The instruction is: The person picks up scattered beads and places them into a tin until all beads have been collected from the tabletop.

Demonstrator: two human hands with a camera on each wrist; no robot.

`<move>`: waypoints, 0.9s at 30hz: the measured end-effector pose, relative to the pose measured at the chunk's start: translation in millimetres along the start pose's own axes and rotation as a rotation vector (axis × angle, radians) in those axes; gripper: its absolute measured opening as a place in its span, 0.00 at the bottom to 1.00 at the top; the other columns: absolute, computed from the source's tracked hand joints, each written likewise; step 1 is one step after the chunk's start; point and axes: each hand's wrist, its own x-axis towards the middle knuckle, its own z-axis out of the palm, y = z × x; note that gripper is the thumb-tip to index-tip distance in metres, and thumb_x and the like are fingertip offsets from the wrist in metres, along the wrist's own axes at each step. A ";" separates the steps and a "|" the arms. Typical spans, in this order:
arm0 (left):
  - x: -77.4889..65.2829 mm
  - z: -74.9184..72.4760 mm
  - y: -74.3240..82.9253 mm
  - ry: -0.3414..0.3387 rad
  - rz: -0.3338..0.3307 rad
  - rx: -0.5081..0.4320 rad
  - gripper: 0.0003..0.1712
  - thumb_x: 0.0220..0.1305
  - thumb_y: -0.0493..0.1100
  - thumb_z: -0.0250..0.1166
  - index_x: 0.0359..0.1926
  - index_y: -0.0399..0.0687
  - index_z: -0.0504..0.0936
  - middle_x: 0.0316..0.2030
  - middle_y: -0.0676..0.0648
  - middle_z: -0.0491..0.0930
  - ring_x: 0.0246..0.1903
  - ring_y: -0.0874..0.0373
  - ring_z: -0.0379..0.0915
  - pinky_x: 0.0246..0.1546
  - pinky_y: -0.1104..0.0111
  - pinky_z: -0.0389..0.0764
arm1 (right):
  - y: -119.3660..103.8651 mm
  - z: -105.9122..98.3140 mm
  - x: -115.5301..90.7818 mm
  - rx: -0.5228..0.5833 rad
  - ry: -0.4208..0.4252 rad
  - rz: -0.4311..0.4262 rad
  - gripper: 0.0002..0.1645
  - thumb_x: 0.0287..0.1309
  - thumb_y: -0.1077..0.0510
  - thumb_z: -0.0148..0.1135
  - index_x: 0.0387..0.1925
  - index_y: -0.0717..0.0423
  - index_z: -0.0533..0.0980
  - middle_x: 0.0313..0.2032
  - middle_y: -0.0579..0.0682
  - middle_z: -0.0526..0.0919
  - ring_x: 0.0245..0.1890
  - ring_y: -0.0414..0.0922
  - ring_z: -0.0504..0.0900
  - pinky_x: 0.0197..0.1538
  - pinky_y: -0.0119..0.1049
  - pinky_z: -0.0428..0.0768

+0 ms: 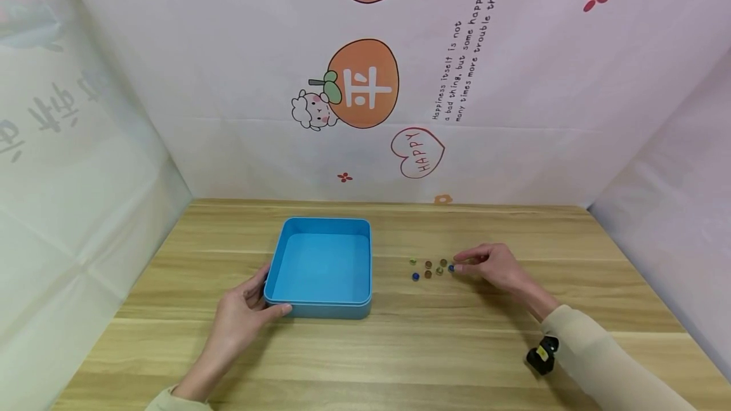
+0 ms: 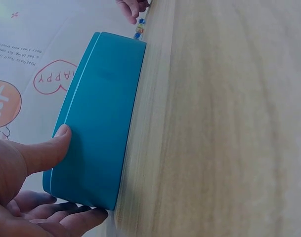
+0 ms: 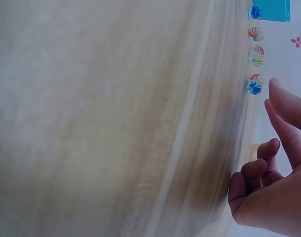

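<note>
A blue square box without a lid stands on the wooden table. My left hand grips its near left corner, thumb on the front wall and fingers along the left side. In the left wrist view, that thumb lies against the box wall. Right of the box lies a small group of glass marbles. My right hand is at the group's right edge, thumb and forefinger stretched toward a blue marble. In the right wrist view those fingertips are apart, close beside the blue-patterned marble; the other fingers are curled.
Another blue marble lies at the group's left side, nearest the box. Behind the table hangs a white printed cloth, with more cloth at both sides. A black device is worn at the right wrist.
</note>
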 end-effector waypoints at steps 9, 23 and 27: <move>1.0 0.0 -0.4 -0.001 -0.009 0.006 0.53 0.57 0.36 0.82 0.78 0.34 0.64 0.75 0.31 0.63 0.71 0.40 0.65 0.63 0.58 0.76 | -2.9 2.2 1.0 -0.045 0.008 -0.012 0.16 0.60 0.55 0.79 0.47 0.60 0.89 0.48 0.57 0.85 0.43 0.48 0.76 0.41 0.37 0.74; 0.7 0.2 -0.7 -0.006 -0.010 0.002 0.53 0.57 0.37 0.82 0.78 0.35 0.64 0.74 0.30 0.63 0.70 0.39 0.66 0.62 0.58 0.78 | -6.0 4.2 2.6 -0.075 0.004 -0.006 0.14 0.60 0.56 0.79 0.45 0.58 0.90 0.42 0.53 0.84 0.40 0.48 0.76 0.40 0.37 0.74; 0.9 0.6 -0.6 -0.007 -0.005 0.002 0.53 0.57 0.37 0.82 0.78 0.34 0.64 0.74 0.30 0.63 0.70 0.38 0.66 0.62 0.57 0.78 | -5.8 5.3 3.7 -0.076 -0.005 -0.001 0.13 0.60 0.57 0.79 0.45 0.58 0.90 0.40 0.52 0.83 0.39 0.48 0.74 0.39 0.39 0.73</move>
